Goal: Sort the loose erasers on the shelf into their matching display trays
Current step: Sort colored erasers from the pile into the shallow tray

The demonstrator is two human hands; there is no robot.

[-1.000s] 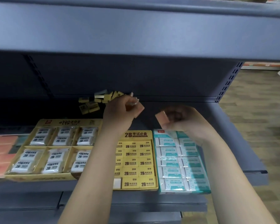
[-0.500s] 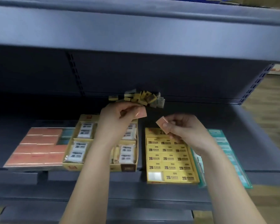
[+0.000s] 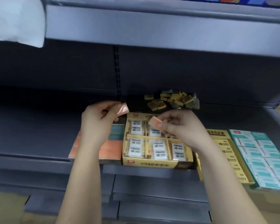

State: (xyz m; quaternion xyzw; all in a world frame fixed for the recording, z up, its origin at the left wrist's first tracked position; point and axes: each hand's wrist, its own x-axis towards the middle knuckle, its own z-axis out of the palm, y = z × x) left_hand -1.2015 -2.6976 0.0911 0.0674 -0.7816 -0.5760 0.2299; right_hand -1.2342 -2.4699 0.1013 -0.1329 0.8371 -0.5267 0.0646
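Note:
My left hand pinches an orange eraser above the back of the orange-and-teal tray, which my forearm partly hides. My right hand pinches a second orange eraser over the yellow tray of white wrapped erasers. A pile of loose yellow erasers lies at the back of the shelf, beyond both hands.
To the right stand a yellow 2B eraser tray and a teal-and-white eraser tray. The grey upper shelf overhangs the work area. Dark shelf surface stretches to the left. Lower shelf edges lie below the trays.
The view has swung left, so the trays now sit further right. Both hands have carried their orange erasers leftward, toward the orange-and-teal tray and the white-eraser tray.

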